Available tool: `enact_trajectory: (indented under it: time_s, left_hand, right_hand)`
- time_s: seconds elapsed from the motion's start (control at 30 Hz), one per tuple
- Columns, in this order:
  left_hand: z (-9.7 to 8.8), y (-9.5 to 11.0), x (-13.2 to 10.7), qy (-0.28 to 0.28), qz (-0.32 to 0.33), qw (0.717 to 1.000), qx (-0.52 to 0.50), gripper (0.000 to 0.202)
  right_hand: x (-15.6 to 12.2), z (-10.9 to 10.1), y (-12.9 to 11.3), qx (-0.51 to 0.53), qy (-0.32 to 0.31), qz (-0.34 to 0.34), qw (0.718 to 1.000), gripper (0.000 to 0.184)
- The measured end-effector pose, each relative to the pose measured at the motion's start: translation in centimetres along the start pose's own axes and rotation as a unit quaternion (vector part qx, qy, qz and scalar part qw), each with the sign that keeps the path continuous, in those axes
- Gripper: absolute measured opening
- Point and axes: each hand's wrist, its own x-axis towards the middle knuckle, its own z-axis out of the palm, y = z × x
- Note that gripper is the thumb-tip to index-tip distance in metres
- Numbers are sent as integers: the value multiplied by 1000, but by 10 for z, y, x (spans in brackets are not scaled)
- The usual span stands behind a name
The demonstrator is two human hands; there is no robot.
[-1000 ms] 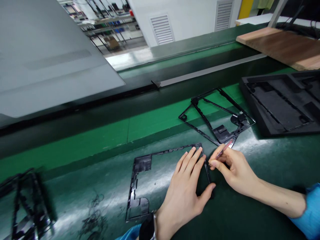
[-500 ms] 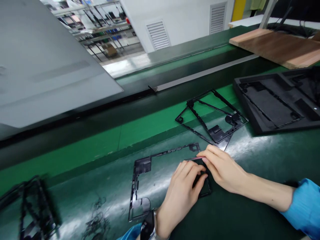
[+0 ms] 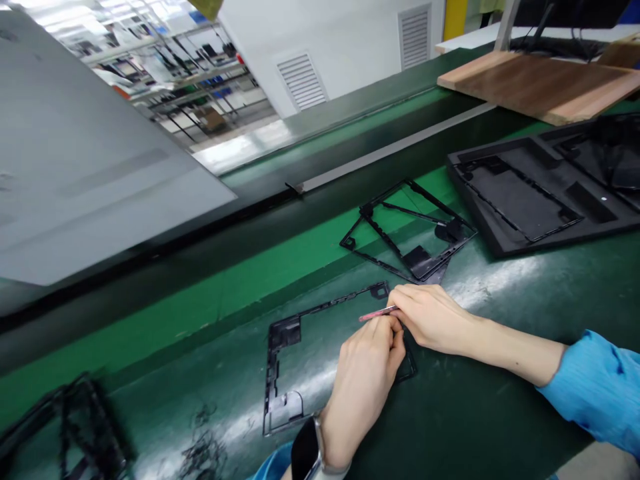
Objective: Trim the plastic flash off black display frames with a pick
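Observation:
A thin black plastic frame [image 3: 286, 331] lies flat on the green work surface. My left hand [image 3: 363, 377] is over its right side, fingers curled and pinched at that edge. Held in the closed fingers of my right hand [image 3: 437, 317] is a slim tool with a pinkish-red, flat shaft [image 3: 374, 314], which points left above my left knuckles. Its working end is hidden. Both hands meet at the frame's right edge, and the fingertips are partly covered. Just beyond my right hand lie two overlapping black frames [image 3: 417, 260].
Thin black shavings [image 3: 203, 443] lie at lower left near a pile of black frames [image 3: 93, 427]. A dark foam tray [image 3: 540, 193] with frames stands at right. Behind are a wooden board [image 3: 540, 83], a grey metal strip [image 3: 395, 148] and a pale panel [image 3: 100, 153].
The slim tool has come further into view and shows more of its pinkish shaft. My left fingers have drawn closer together. The whole view has shifted slightly.

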Motion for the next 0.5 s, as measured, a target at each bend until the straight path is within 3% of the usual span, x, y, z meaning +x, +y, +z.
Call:
enact_trajectory:
  time_s: [0.33, 0.5]
  left_hand:
    - [-8, -5, -1, -23, -55, 993, -103, 11]
    - [-8, -5, 0, -25, -55, 992, -106, 8]
  right_hand:
    - [-3, 2, 0, 39, 21, 4, 999, 10]
    - [-5, 5, -2, 56, 71, 35, 995, 23]
